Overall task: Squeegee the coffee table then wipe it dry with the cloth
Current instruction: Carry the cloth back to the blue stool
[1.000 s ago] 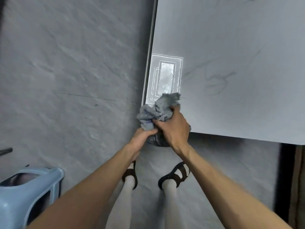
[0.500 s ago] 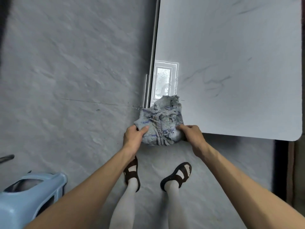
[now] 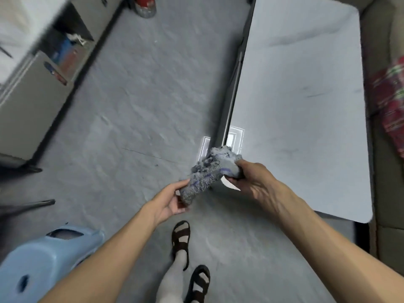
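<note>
As the head camera looks down, the pale grey counter [image 3: 306, 106] fills the right of the view, its top showing faint dark streaks and a bright rectangular reflection [image 3: 235, 136] close to its near-left corner.

Cloth [image 3: 207, 173]: grey, nubbly, bunched into a rough roll. It is held in the air across the counter's near-left corner, one end over the counter top, the other out past the counter's left edge above the floor. Whether it touches the counter cannot be told.

Left hand [image 3: 169, 203]: left of the counter's near corner, palm turned up. The grip is closed round the cloth's lower end, thumb and fingers curled about it.

Right hand [image 3: 251, 179]: over the counter's near-left corner. The grip pinches the cloth's upper end, thumb above and fingers folded beneath.

Floor [image 3: 142, 106]: grey, textured, left of and in front of the counter.

Stool [image 3: 43, 263]: light blue plastic, well left of the counter, nearest the camera.

Cabinet [image 3: 32, 95]: grey, well left of the counter toward its far end, with an open shelf of blurred items.

Red object [image 3: 145, 5]: on the floor beyond the counter's far-left corner, blurred.

Red patterned fabric [image 3: 391, 101]: just right of the counter, on a drab surface.

Sandalled feet [image 3: 181, 237]: dark sandals over white socks, on the floor in front of the counter's near edge.
</note>
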`<state>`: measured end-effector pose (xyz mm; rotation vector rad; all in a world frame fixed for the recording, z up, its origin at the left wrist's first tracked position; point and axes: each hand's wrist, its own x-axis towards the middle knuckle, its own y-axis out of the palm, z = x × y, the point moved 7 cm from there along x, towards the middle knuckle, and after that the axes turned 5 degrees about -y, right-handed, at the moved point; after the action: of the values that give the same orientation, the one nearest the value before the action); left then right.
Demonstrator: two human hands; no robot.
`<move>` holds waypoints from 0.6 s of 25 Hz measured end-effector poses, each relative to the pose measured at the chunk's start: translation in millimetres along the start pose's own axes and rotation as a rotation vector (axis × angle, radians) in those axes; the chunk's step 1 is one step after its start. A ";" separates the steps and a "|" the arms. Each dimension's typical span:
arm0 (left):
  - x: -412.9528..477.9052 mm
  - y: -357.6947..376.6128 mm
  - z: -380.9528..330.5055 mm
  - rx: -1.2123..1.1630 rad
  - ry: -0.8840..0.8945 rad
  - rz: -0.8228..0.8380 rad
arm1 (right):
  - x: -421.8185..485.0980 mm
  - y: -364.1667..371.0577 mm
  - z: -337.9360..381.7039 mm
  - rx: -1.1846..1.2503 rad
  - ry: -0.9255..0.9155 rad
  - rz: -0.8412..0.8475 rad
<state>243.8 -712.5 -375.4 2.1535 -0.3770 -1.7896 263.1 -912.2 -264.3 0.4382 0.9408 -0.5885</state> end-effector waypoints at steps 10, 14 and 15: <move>-195.4 -128.4 87.6 -0.514 0.314 -0.189 | -152.9 100.7 -98.7 -0.336 -0.038 0.256; -254.5 -227.2 156.4 -0.636 0.323 -0.362 | -172.6 138.2 -194.8 -0.605 -0.016 0.323; -264.4 -251.8 173.6 -0.657 0.318 -0.401 | -174.5 147.4 -219.4 -0.667 -0.008 0.351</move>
<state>25.1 -389.9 -267.7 2.0358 0.6696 -1.4154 142.7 -623.2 -216.9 -0.0058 0.9641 0.0578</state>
